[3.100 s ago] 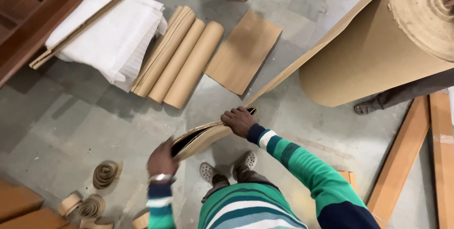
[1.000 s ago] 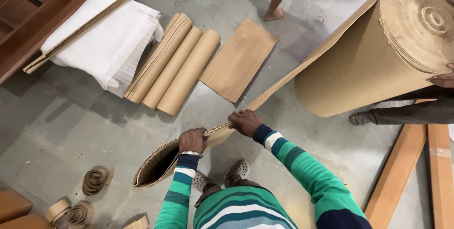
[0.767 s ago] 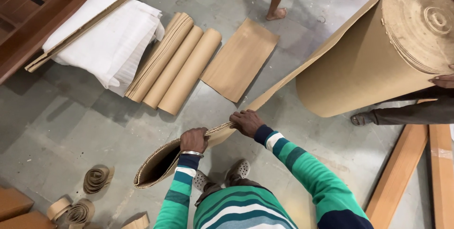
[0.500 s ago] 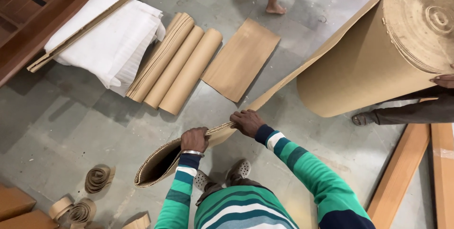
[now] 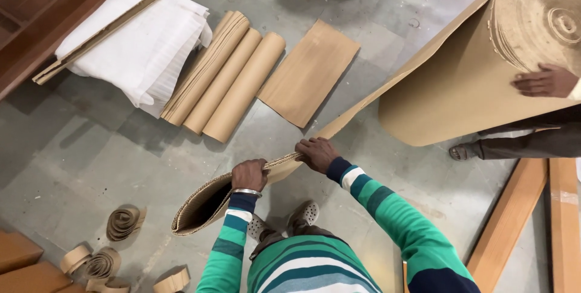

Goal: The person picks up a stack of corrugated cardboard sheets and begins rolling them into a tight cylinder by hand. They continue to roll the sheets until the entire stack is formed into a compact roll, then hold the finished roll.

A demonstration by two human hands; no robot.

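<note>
I stand over the grey floor (image 5: pixel 91 148) with the free end of a corrugated cardboard sheet (image 5: pixel 339 126) running edge-up across the middle of the frame. My left hand (image 5: pixel 250 175) is clenched over its top edge just left of center, a metal bangle at the wrist, and below that grip the loose tail (image 5: pixel 203 211) curls open toward the lower left, because nothing holds it flat there. My right hand (image 5: pixel 316 152) is closed on the same top edge just to the right, knuckles up, so the 2 grips sit near each other and keep the sheet standing rather than folding.

From my right hand the sheet climbs toward the upper right, where it feeds off the big cardboard roll (image 5: pixel 484 81). Another person's hand (image 5: pixel 543 81) rests flat on the roll's coiled end at the right edge, steadying it upright.

At upper left center, 3 rolled cardboard tubes (image 5: pixel 227 81) lie side by side next to a flat cardboard piece (image 5: pixel 308 72), beside a stack of white foam sheets (image 5: pixel 139 45). Small curled cardboard scraps (image 5: pixel 124 222) sit at lower left, and wooden planks (image 5: pixel 514 220) lie at lower right.
</note>
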